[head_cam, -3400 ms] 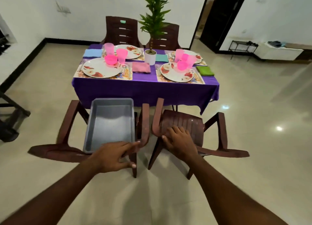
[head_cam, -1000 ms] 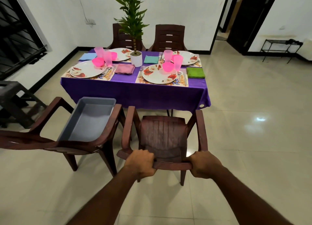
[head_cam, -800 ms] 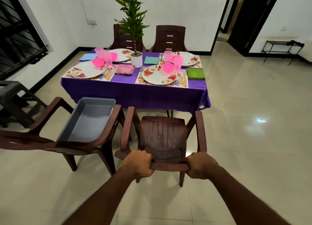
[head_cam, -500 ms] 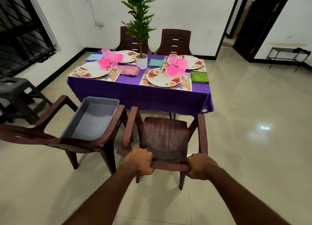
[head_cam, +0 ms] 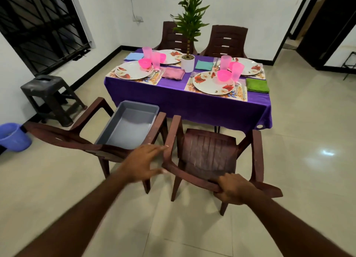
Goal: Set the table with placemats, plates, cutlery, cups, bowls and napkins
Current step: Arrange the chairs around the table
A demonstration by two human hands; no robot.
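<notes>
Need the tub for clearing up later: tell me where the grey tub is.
In the head view, left of centre: the grey tub sits on the left brown chair's seat, before the purple-clothed table.

Motion-blurred left hand (head_cam: pixel 143 163)

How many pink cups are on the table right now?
4. Two stand at the left settings: one far left, one beside the near-left plate. Two stand on the right: one farther back, one by the near-right plate. None looks hidden.
</notes>
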